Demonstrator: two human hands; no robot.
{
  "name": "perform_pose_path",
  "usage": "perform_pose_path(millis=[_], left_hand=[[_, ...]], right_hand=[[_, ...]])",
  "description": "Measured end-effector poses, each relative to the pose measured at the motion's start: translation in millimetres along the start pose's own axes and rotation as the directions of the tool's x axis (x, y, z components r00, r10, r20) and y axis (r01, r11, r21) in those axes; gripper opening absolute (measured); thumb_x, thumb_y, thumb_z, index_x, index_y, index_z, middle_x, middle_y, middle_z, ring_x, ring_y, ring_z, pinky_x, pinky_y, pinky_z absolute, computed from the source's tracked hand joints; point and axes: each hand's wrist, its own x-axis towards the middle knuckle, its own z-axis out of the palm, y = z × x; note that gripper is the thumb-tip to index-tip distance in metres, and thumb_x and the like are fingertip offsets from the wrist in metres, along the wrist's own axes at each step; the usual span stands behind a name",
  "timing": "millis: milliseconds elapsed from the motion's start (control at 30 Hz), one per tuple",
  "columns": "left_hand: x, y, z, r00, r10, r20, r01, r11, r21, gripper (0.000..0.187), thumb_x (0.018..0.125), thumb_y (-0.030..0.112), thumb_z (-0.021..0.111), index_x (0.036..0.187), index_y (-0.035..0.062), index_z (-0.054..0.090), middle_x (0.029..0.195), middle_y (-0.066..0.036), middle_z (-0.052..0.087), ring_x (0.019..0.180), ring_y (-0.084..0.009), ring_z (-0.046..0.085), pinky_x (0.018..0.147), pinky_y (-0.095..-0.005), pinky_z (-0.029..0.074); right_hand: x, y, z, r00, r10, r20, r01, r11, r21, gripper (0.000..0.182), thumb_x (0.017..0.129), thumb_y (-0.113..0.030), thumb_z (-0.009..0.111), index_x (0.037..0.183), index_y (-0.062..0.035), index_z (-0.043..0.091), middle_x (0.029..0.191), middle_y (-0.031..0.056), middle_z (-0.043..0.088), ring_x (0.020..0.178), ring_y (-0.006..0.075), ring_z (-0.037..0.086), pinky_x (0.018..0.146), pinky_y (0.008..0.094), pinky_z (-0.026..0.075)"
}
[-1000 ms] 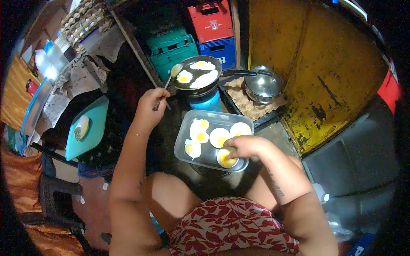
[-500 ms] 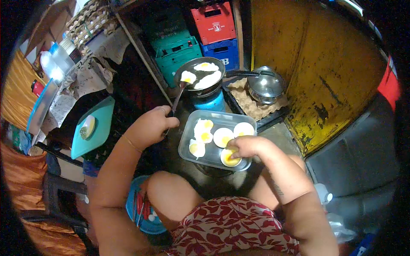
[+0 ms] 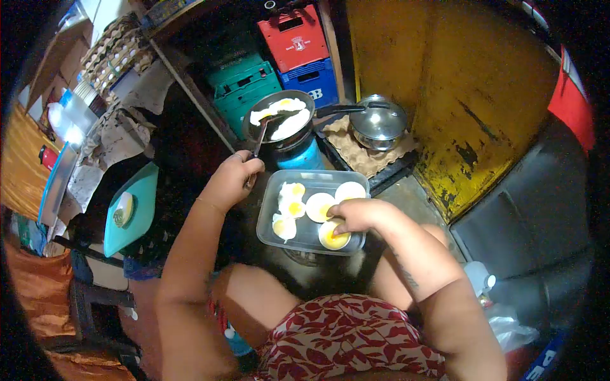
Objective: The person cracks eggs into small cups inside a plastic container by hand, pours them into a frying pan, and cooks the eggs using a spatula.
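Note:
My left hand [image 3: 238, 174] is wrapped round the handle of a turner [image 3: 262, 136], whose blade is in a black frying pan [image 3: 304, 129] at a piece of egg. White fried eggs [image 3: 291, 125] lie in the pan, which sits over a blue burner stand [image 3: 301, 157]. My right hand [image 3: 356, 214] reaches over the right side of a clear plastic container [image 3: 264, 219]. Its fingers pinch at a small round cup with yellow egg [image 3: 333, 236]. Other cups and several cooked eggs [image 3: 293, 208] lie in the container.
A lidded steel pot [image 3: 379, 127] rests on egg-tray cardboard at the right of the pan. Plastic crates [image 3: 293, 38] stand behind. A teal tray [image 3: 147, 200] and stacked egg trays [image 3: 114, 60] are at the left. A yellow panel [image 3: 457, 95] stands at the right.
My left hand has pushed the turner further into the pan; the egg piece on it now lies beside the upper egg. The view has shifted. My right hand stays at the cup.

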Motion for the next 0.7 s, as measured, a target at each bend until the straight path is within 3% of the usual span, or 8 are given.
perform_pose_path(millis=[100,167,367,600,700], left_hand=[[2.0,7.1,-3.2,0.995,-0.101,0.009,0.102,0.994,-0.047,0.032,0.066,-0.013,0.063,0.092,0.0054,0.061,0.089,-0.016,0.059,0.08,-0.0337,0.061,0.068,-0.0378,0.05],[-1.1,-3.2,1.5,0.966,0.038,-0.256,-0.05,0.998,-0.042,0.032,0.068,-0.014,0.062,0.095,0.005,0.062,0.092,-0.016,0.06,0.081,-0.0319,0.061,0.07,-0.0363,0.051],[-1.2,-21.4,-1.0,0.91,0.0,-0.415,0.025,0.998,0.054,0.025,0.075,-0.01,0.06,0.096,0.0049,0.063,0.094,-0.016,0.061,0.084,-0.034,0.062,0.073,-0.0376,0.051],[20.7,-55.9,24.3,0.927,0.017,-0.375,-0.008,1.0,0.024,0.025,0.076,-0.01,0.059,0.095,0.0056,0.063,0.095,-0.016,0.062,0.088,-0.0341,0.061,0.075,-0.0381,0.051],[28.2,-57.3,27.3,0.95,-0.052,-0.308,0.053,0.999,-0.007,0.024,0.076,-0.009,0.06,0.094,0.0054,0.063,0.093,-0.016,0.062,0.087,-0.0344,0.062,0.075,-0.0388,0.051]], right_hand=[[-1.6,0.3,-2.5,1.0,0.004,0.007,-0.004,1.0,0.014,0.059,0.082,-0.037,0.071,0.131,-0.0073,0.056,0.122,0.0189,0.062,0.113,0.0353,0.059,0.098,0.0401,0.045],[-1.9,0.3,-3.4,1.0,0.012,0.01,-0.013,1.0,0.016,0.059,0.082,-0.037,0.071,0.131,-0.0075,0.056,0.122,0.0189,0.062,0.113,0.0352,0.059,0.098,0.0402,0.045],[2.8,2.2,3.1,1.0,-0.016,0.007,0.016,1.0,0.0,0.06,0.081,-0.037,0.071,0.131,-0.0079,0.056,0.122,0.0192,0.063,0.113,0.0351,0.06,0.098,0.0401,0.045],[1.8,-2.2,5.3,0.999,-0.027,-0.027,0.026,1.0,-0.002,0.062,0.08,-0.038,0.072,0.132,-0.0094,0.056,0.117,0.0182,0.066,0.108,0.0356,0.063,0.093,0.0412,0.049],[-1.3,-6.6,-0.7,1.0,-0.019,-0.022,0.019,1.0,0.001,0.06,0.08,-0.038,0.071,0.131,-0.0094,0.056,0.116,0.0185,0.066,0.107,0.0358,0.063,0.093,0.0416,0.049]])
